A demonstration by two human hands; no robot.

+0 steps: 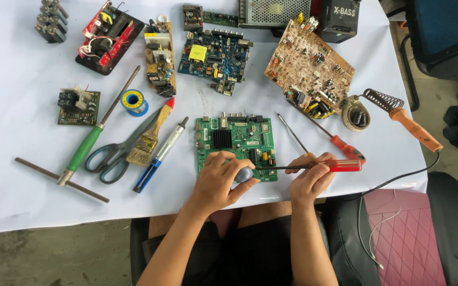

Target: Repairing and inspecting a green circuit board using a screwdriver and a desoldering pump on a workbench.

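A single view, from a camera worn on the person's head, looks steeply down — almost straight down — onto a white-covered table. The person's forearms enter from the bottom edge, so the near side of the table lies low in the frame and the far side at the top. The camera sits close enough for the left hand and right hand to fall just below centre, yet far enough to take in nearly the whole tabletop — plus floor at lower left and a chair seat at lower right.
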